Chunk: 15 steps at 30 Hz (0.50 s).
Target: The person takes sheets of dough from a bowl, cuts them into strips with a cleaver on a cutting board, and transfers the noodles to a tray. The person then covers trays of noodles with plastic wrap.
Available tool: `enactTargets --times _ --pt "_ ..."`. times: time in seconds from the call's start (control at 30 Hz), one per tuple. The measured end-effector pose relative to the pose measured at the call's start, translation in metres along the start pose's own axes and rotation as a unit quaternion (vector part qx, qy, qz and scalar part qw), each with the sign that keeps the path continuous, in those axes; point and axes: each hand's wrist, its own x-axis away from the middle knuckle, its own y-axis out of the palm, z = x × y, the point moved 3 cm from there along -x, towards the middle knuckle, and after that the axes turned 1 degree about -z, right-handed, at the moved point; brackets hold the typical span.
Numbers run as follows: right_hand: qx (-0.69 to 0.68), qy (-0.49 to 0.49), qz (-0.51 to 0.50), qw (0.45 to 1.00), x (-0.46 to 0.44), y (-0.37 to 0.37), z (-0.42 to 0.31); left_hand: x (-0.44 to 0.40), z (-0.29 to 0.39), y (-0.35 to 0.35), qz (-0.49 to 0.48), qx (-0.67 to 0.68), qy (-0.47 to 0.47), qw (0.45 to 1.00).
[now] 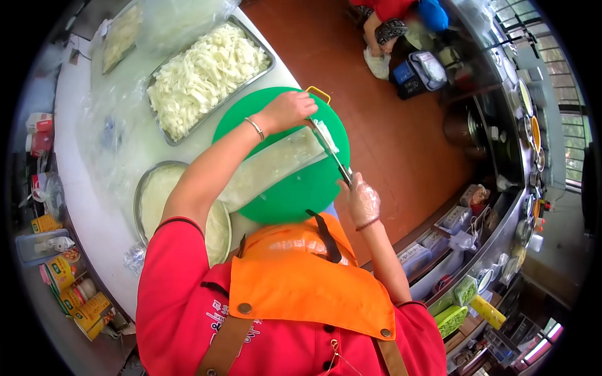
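Note:
My right hand (pixel 364 200), in a clear plastic glove, grips the dark handle of a long knife (pixel 331 149). The blade slants across the right end of a folded, pale, translucent noodle sheet (pixel 273 164). At the blade's far end, my left hand (pixel 288 113) has its fingers closed on the tip, which they partly hide. A few white cut strips (pixel 328 135) lie on the other side of the blade. Beneath all this is a round green cutting board (pixel 282 203).
A metal tray (pixel 271 57) heaped with white noodle strips (pixel 204 72) stands beyond the board. Round pans (pixel 137 203) with pale contents sit left, under my forearm. Plastic film (pixel 100 144) covers part of the white table. Another person (pixel 382 31) is busy at the back right.

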Motion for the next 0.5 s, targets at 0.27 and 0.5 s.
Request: enactTargets --times 0.27,0.5 --pt "-0.007 0.001 -0.049 0.999 -0.005 0.019 0.0 0.018 0.012 -0.006 0.012 -0.008 -0.018 1.0" --pt "0.013 -0.036 -0.028 0.999 -0.009 0.018 -0.008 0.034 0.004 0.0 0.022 -0.016 -0.049 0.998"
